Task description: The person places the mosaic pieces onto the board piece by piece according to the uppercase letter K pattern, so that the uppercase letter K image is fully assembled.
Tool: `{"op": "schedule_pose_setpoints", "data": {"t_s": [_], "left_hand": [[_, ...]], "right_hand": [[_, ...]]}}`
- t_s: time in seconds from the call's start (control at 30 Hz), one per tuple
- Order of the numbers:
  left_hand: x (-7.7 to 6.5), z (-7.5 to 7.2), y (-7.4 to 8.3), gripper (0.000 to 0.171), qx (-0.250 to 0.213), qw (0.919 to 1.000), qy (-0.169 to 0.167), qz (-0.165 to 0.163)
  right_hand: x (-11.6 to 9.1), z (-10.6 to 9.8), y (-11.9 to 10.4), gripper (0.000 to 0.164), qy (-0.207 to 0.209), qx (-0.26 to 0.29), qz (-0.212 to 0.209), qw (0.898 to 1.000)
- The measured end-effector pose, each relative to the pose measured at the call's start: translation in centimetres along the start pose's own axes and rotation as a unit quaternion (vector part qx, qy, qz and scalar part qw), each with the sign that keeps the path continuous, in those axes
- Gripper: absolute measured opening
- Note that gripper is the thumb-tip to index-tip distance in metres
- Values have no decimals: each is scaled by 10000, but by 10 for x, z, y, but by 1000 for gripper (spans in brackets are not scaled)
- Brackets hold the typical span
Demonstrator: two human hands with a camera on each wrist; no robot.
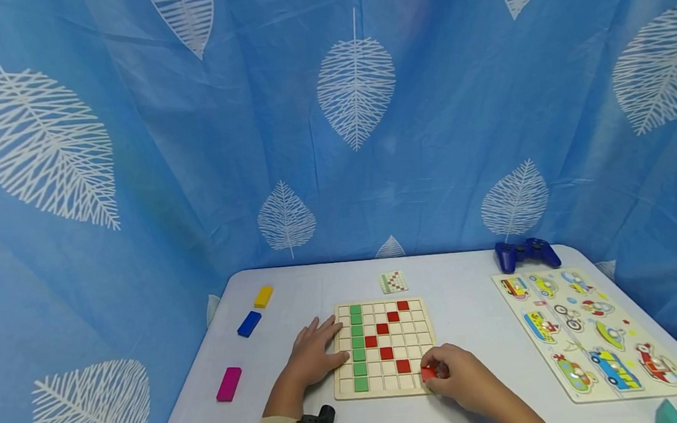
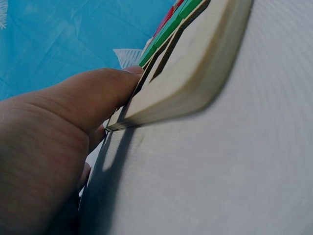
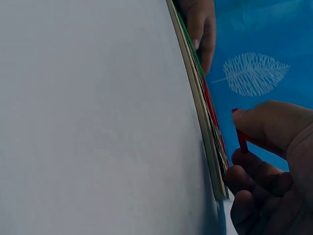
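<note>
A wooden grid board lies flat on the table, with a column of green tiles at its left and a bent line of red tiles. My left hand rests against the board's left edge, fingers spread; in the left wrist view its thumb lies on the board's rim. At the lower right corner, my right hand pinches a red square tile. The right wrist view shows that tile held between thumb and fingers, just above the board.
Behind the board lies a small pattern card. Yellow, blue and magenta blocks lie at the left. On the right are a picture puzzle board, a blue game controller and a teal object at the edge.
</note>
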State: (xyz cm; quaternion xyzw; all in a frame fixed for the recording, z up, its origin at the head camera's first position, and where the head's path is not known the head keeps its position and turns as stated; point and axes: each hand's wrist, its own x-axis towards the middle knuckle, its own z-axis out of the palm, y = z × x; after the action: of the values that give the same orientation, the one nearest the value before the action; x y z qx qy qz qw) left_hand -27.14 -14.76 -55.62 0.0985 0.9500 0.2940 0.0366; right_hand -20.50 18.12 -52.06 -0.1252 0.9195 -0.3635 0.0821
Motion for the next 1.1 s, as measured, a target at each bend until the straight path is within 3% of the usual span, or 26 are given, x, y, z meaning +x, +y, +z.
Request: {"op": "schedule_pose_setpoints", "data": {"t_s": [0.17,0.33,0.67,1.1], "left_hand": [[0,0,0,73,-30,10000,-11,16],[0,1,-1,74,-55,10000,5,-41],[0,1,1,74,-57,10000,14,-51],[-2,-1,1,72,-52,10000,-44,-25]], "right_hand": [[2,5,-2,20,-445,-155,-186,9987],[3,7,-3,21,-599,-325,-176,9975],[6,12,-5,22,-402,-493,-302,9975],[5,11,-4,21,-333,-332,-109,9988]]}}
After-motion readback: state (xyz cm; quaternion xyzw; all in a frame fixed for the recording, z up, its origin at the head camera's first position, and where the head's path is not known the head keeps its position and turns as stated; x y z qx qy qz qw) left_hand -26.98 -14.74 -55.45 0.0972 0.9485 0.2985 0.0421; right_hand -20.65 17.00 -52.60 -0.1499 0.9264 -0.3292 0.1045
